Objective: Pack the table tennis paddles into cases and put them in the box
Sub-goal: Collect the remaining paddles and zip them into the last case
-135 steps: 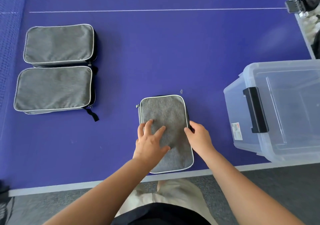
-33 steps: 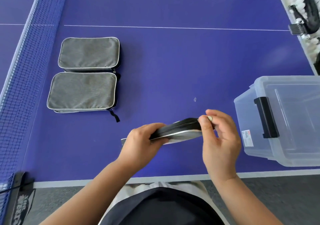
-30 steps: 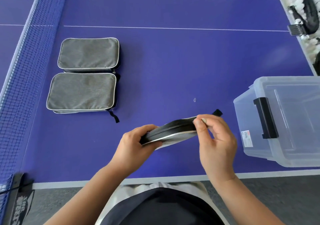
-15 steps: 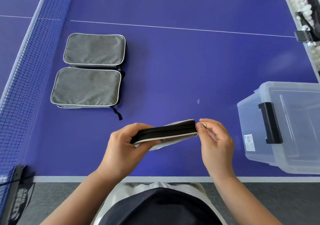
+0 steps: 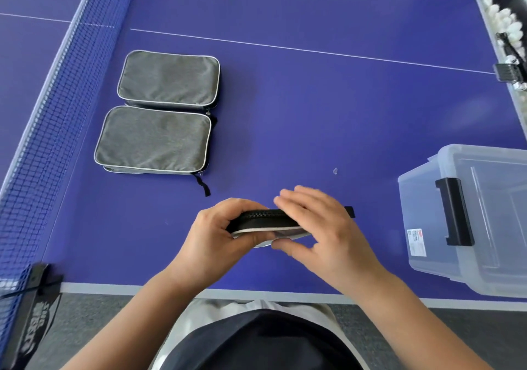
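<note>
Three grey cases on show: two flat by the net (image 5: 42, 130), one case (image 5: 265, 223) held edge-up over the near table (image 5: 328, 107) between both hands. Left hand (image 5: 216, 235) wrapped round the case's left end, fingers curled over the black zip edge, thumb beneath. Right hand (image 5: 322, 230) blurred, fingers spread over the top of the right end, thumb below the pale piping; grip or light touch, cannot tell. Black pull strap (image 5: 350, 211) poking out past the right hand. Far case (image 5: 169, 79) and near case (image 5: 154, 140) touching along one long side, well apart from the clear box (image 5: 473, 218) at the right.

Risks, as judged: case slipping from the left hand's end-hold if the right lets go before taking weight; zip left short of closed and a paddle sliding out on the way to the box; case catching the box's near wall or black latch (image 5: 453, 211) if swung across low.

Hidden or unclear: no paddle visible anywhere, so contents of all three cases unknown. Zip slider covered by the right hand; fully closed or not, impossible to say. Box cut off by the frame, lid and interior hard to read through the cloudy plastic. Small clear speck (image 5: 335, 171) on the table unidentifiable.
</note>
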Demonstrator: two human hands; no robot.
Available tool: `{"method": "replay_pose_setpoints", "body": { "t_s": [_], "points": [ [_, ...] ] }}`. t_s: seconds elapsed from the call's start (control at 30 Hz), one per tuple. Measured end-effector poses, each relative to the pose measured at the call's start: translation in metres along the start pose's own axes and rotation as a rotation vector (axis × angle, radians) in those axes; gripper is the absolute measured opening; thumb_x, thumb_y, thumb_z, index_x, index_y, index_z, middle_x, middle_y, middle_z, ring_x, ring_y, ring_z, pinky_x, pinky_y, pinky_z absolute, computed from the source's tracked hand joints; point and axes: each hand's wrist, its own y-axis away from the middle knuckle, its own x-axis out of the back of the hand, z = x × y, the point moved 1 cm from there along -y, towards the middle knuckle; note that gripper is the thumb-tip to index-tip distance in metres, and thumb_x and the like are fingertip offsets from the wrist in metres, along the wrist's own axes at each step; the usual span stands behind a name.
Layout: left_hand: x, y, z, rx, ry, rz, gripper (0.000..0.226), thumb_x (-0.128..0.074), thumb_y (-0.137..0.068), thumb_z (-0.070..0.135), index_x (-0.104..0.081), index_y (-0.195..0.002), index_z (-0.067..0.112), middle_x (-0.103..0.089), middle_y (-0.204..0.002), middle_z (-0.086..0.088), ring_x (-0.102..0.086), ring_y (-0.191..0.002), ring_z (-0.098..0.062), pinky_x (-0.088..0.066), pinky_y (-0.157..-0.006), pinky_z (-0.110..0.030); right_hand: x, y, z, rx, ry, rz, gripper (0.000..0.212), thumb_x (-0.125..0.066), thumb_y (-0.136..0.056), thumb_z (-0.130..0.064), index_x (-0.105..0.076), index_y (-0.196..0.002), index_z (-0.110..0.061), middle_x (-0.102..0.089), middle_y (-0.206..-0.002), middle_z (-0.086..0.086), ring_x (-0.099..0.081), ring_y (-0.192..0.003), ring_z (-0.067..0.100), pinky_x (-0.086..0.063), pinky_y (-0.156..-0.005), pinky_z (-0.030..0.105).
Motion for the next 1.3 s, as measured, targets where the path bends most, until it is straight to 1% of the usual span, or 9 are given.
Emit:
{"method": "replay_pose_setpoints", "body": {
  "t_s": [0.07, 0.17, 0.23, 0.33, 0.53, 0.67, 0.93, 1.07, 1.3],
  "points": [
    [0.002, -0.001, -0.009, -0.057, -0.038, 0.011, 0.041, -0.085, -0.073, 0.041, -0.065, -0.109, 0.039, -0.068, -0.110, 0.016, -0.066, -0.104, -0.013, -0.053, -0.085, -0.024, -0.003, -0.005, 0.003, 0.032, 0.039, -0.023, 0.050, -0.066, -0.087, -0.043, -0.062, -0.130, -0.018, -0.065, -0.121, -0.008, -0.058, -0.113, 0.013, -0.044, -0.098, 0.035],
    [0.005, 0.005, -0.038, -0.001, -0.107, 0.116, 0.078, -0.081, -0.062, 0.059, -0.045, -0.130, 0.046, -0.046, -0.141, 0.017, -0.042, -0.135, -0.012, -0.034, -0.107, -0.015, -0.005, -0.008, 0.008, -0.048, -0.012, -0.046, 0.045, -0.064, -0.088, -0.045, -0.064, -0.126, -0.021, -0.066, -0.114, -0.012, -0.059, -0.106, 0.008, -0.044, -0.092, 0.030],
    [0.006, 0.014, -0.063, 0.215, -0.063, 0.190, 0.104, -0.081, -0.053, 0.067, -0.031, -0.141, 0.047, -0.031, -0.151, 0.010, -0.029, -0.142, -0.009, -0.027, -0.112, -0.016, -0.005, -0.009, 0.011, -0.161, -0.128, -0.038, 0.042, -0.067, -0.086, -0.046, -0.065, -0.123, -0.026, -0.065, -0.113, -0.017, -0.059, -0.105, 0.004, -0.047, -0.091, 0.028],
    [0.003, 0.033, -0.092, 0.621, 0.155, 0.288, 0.122, -0.087, -0.051, 0.066, -0.021, -0.151, 0.043, -0.024, -0.155, 0.011, -0.030, -0.142, -0.013, -0.037, -0.111, -0.039, -0.001, -0.010, 0.012, -0.356, -0.338, 0.010, 0.034, -0.075, -0.083, -0.040, -0.064, -0.116, -0.039, -0.066, -0.109, -0.021, -0.062, -0.102, 0.003, -0.047, -0.087, 0.016],
    [0.004, 0.052, -0.123, 0.753, 0.334, 0.396, 0.082, -0.091, -0.062, 0.043, -0.044, -0.129, 0.040, -0.059, -0.120, 0.016, -0.058, -0.112, -0.011, -0.050, -0.084, -0.032, -0.035, 0.006, 0.027, -0.865, -0.781, 0.033, 0.015, -0.066, -0.092, -0.030, -0.071, -0.104, -0.038, -0.074, -0.099, -0.008, -0.069, -0.092, 0.011, -0.056, -0.085, 0.033],
    [0.016, 0.046, -0.135, 0.786, 0.173, 0.422, 0.081, -0.089, -0.069, 0.035, -0.039, -0.133, 0.033, -0.056, -0.114, 0.016, -0.058, -0.100, -0.007, -0.048, -0.071, -0.026, -0.088, 0.023, 0.030, -1.011, -0.720, 0.076, 0.020, -0.060, -0.096, -0.033, -0.058, -0.114, -0.041, -0.068, -0.106, -0.022, -0.062, -0.097, -0.010, -0.047, -0.077, 0.011],
    [0.029, 0.024, -0.172, 0.819, -0.162, 0.309, 0.094, -0.088, -0.064, 0.048, -0.040, -0.140, 0.022, -0.036, -0.130, 0.000, -0.043, -0.123, -0.023, -0.046, -0.102, -0.047, -0.144, 0.036, 0.040, -1.110, -0.494, -0.008, 0.011, -0.059, -0.095, -0.042, -0.056, -0.105, -0.040, -0.049, -0.114, -0.005, -0.049, -0.099, 0.000, -0.041, -0.085, 0.026],
    [0.022, 0.021, -0.181, 0.837, -0.193, 0.294, 0.093, -0.087, -0.067, 0.047, -0.037, -0.142, 0.019, -0.038, -0.132, -0.004, -0.038, -0.127, -0.025, -0.043, -0.104, -0.049, -0.154, 0.038, 0.046, -1.167, -0.429, -0.033, 0.038, -0.058, -0.095, -0.043, -0.053, -0.128, -0.024, -0.045, -0.116, 0.000, -0.050, -0.102, 0.014, -0.036, -0.087, 0.027],
    [0.008, 0.021, -0.170, 0.834, -0.299, 0.350, 0.099, -0.085, -0.071, 0.041, -0.030, -0.149, 0.019, -0.032, -0.143, -0.008, -0.027, -0.134, -0.028, -0.032, -0.111, -0.048, -0.156, 0.049, 0.058, -1.121, -0.326, -0.135, 0.068, -0.056, -0.094, -0.049, -0.034, -0.152, -0.022, -0.044, -0.131, 0.002, -0.043, -0.124, 0.019, -0.040, -0.104, 0.034]
  ]
}}
